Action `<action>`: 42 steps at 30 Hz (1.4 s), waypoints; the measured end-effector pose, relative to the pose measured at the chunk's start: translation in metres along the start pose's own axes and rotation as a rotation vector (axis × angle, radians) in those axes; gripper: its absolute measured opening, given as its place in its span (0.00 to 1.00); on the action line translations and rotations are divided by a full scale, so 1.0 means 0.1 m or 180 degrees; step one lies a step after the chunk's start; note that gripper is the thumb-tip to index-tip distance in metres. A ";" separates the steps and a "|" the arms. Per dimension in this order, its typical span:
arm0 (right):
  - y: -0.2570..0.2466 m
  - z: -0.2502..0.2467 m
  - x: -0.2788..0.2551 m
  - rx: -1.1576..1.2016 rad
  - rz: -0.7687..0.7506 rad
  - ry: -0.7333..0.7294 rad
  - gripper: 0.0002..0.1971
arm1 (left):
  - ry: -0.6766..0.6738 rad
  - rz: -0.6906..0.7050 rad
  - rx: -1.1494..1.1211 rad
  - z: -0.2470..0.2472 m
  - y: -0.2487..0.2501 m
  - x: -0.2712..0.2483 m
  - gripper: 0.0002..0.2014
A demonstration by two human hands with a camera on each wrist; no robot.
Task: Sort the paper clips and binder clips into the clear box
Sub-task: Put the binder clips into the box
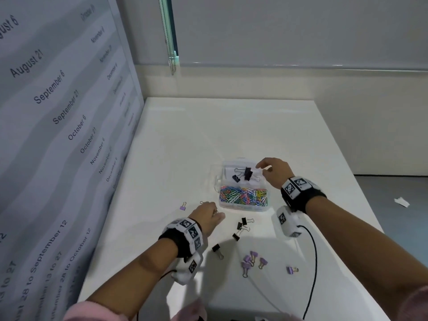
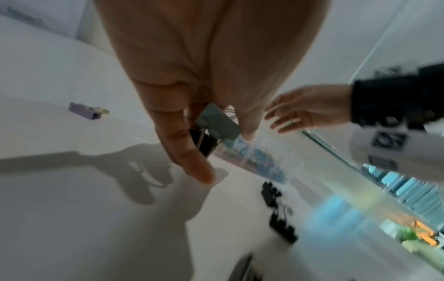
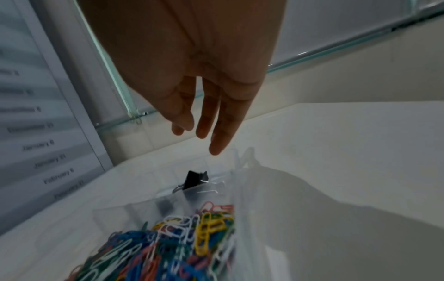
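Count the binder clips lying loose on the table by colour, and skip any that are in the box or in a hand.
Black binder clips: 4
Purple binder clips: 6, reading the tight bunch as 4
Total: 10

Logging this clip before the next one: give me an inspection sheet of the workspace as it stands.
Surface: white table, glossy.
Job's things: clear box; coloured paper clips in near compartment, black binder clips in far one. Loose black clips and purple clips on table.
Clutter: paper scrap on floor.
Grippers: left hand holds clips; right hand empty, fingers relaxed over box.
Cables: black cable from right wrist.
Surroundings: date-printed panel left, wall behind.
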State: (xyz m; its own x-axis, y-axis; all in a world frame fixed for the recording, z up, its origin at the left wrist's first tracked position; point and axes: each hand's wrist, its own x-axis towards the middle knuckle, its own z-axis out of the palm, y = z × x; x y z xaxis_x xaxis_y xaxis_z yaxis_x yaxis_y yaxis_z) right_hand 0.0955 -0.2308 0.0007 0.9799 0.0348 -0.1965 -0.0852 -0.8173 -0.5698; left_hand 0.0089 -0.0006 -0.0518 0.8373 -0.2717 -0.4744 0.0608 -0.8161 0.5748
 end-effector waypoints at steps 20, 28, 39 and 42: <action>0.83 0.45 -1.74 -0.0239 -0.0042 -0.1454 0.40 | 0.0224 -0.0189 -0.1803 -0.57 0.73 0.72 0.21; 0.51 0.80 -1.37 0.0179 -0.0448 -0.0992 0.40 | -0.0001 0.0430 -0.0158 -0.29 0.41 0.08 0.12; 0.15 0.92 -0.98 -0.0386 -0.0741 -0.1519 0.29 | -0.0038 0.0221 0.0025 0.49 -0.04 -0.39 0.21; 0.14 0.93 -1.00 -0.0409 -0.0770 -0.1532 0.16 | 0.0085 0.0331 -0.0091 0.58 0.03 -0.39 0.25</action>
State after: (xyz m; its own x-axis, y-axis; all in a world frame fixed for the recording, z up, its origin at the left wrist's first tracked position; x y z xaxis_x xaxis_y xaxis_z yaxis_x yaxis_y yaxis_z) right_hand -0.0201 -0.1927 -0.0619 0.7731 0.4646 -0.4319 0.1843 -0.8160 -0.5479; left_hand -0.0554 -0.0221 -0.0699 0.8540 -0.3402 -0.3937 -0.0118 -0.7691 0.6390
